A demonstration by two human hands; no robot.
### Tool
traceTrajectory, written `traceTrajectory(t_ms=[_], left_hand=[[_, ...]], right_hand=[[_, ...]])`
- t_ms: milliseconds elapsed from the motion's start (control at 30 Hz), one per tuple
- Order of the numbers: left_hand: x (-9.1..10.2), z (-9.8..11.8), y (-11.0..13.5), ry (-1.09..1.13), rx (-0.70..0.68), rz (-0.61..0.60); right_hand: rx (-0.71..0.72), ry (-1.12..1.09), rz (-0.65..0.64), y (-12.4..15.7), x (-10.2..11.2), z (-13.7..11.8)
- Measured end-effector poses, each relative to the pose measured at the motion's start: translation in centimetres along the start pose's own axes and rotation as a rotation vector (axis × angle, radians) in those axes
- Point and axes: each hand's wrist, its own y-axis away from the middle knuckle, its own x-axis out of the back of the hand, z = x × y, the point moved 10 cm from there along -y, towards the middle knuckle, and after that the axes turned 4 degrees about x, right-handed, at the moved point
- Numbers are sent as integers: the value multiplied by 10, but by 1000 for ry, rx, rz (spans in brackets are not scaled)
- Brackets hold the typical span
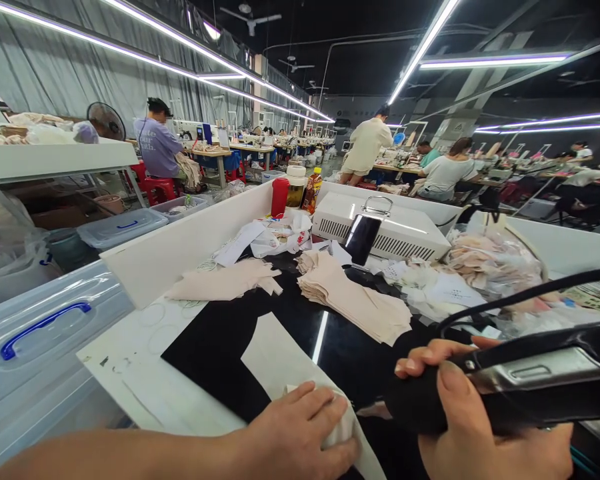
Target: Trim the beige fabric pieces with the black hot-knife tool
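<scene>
My left hand [310,427] lies palm down on a cream fabric piece [275,353], its fingers stretched out over a small folded part of the cloth. The cloth is spread on a glossy black board [210,347]. My right hand [470,413] is wrapped round a black handheld tool with a silver panel [540,373], just right of the cloth; its exact kind is unclear. A black cord [530,291] arcs above the tool. Beyond my hands lie a thick stack of cut cream pieces [353,293] and a smaller cream pile [225,280].
A white vented metal box [405,233] stands at the back, a phone [363,239] leaning on it. Bottles and a red container [279,198] are beside it. Bagged fabric [495,257] lies right; lidded plastic bins [45,320] stand left. Several people sit or stand farther off.
</scene>
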Motion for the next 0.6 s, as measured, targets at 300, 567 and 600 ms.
traceTrajectory(t_ms=[300, 567, 600], left_hand=[[1, -1, -1, -5, 10, 71], [-6, -2, -4, 94, -39, -144], [-5, -4, -6, 145, -42, -199]], right_hand=[[42, -13, -68, 1, -9, 7], [43, -24, -72, -2, -7, 8], [27, -27, -60, -3, -6, 7]])
